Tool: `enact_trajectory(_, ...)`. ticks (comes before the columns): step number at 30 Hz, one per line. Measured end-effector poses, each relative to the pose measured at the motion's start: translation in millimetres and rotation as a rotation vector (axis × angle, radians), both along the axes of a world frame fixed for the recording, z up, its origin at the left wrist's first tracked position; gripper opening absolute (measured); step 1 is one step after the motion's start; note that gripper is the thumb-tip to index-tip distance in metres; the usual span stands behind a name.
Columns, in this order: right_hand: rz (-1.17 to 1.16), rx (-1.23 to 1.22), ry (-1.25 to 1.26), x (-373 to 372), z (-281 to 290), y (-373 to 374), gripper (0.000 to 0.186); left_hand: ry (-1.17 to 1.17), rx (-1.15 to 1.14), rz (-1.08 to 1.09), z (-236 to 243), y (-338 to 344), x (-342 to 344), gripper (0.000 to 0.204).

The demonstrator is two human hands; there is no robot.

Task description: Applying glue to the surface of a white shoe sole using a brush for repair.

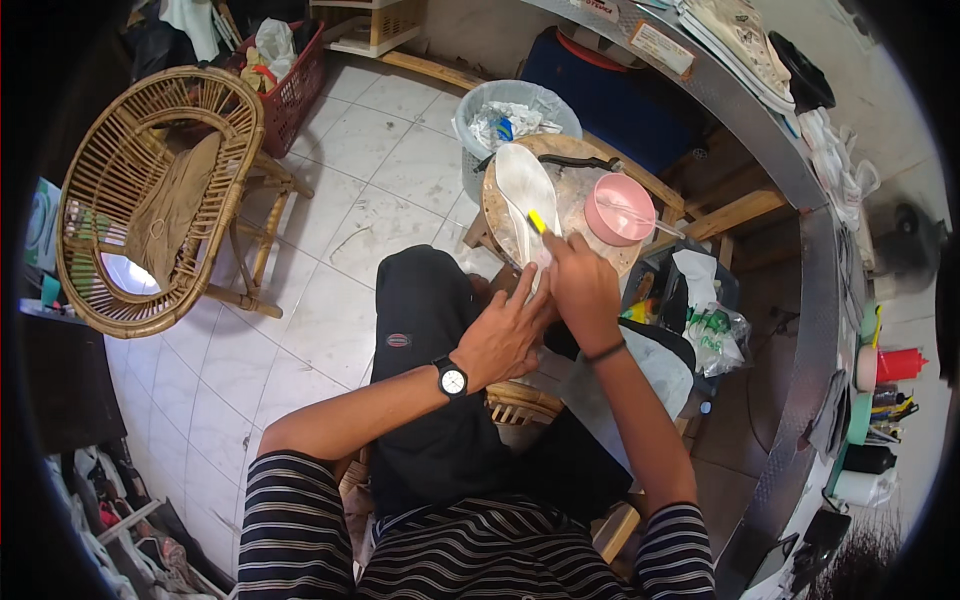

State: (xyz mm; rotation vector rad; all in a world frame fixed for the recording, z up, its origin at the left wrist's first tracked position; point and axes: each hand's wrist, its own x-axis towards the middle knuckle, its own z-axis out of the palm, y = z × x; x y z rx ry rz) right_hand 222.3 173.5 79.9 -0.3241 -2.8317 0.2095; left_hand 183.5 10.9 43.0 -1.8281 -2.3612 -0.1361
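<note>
On the round surface point(573, 183) at one o'clock, a white shoe sole point(523, 180) is apparently being worked, right hand point(585, 285) closed around a yellow tool point(537, 221), left hand point(503, 340) grip unclear, steady bracing seemingly needed next.

Wht sole point(522, 178), pink bowl point(604, 228), blk/wht striped shirt point(460, 550)

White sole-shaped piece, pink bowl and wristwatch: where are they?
White sole-shaped piece point(524, 180): head view, its broad far end.
Pink bowl point(618, 190): head view, far inner wall.
Wristwatch point(453, 381): head view, white dial.
</note>
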Motion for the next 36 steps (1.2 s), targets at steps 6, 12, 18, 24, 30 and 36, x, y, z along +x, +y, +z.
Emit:
enact_trajectory(6,-0.008,-0.092,-0.104,10.0,7.4,-2.0,0.032,0.035,-0.008,-0.025,1.4,-0.4,-2.2,0.083)
enact_trajectory(12,0.033,-0.011,0.017,3.8,9.8,-1.2,0.031,0.026,-0.021,-0.014,1.4,-0.2,1.3,0.081)
enact_trajectory(18,0.079,-0.100,0.065,18.8,-10.8,6.3,0.030,0.082,0.031,-0.040,1.8,-2.3,7.9,0.079)
enact_trajectory(24,0.085,-0.014,0.151,16.1,-5.6,3.6,0.034,-0.015,-0.052,-0.045,2.8,-3.6,17.2,0.079)
enact_trajectory(30,-0.001,-0.107,-0.127,29.7,9.0,-1.4,0.033,0.053,0.015,-0.034,4.9,-3.1,17.2,0.089)
enact_trajectory(36,0.104,-0.071,0.152,19.0,-14.9,7.9,0.032,0.067,-0.091,-0.048,11.9,-0.7,20.1,0.091)
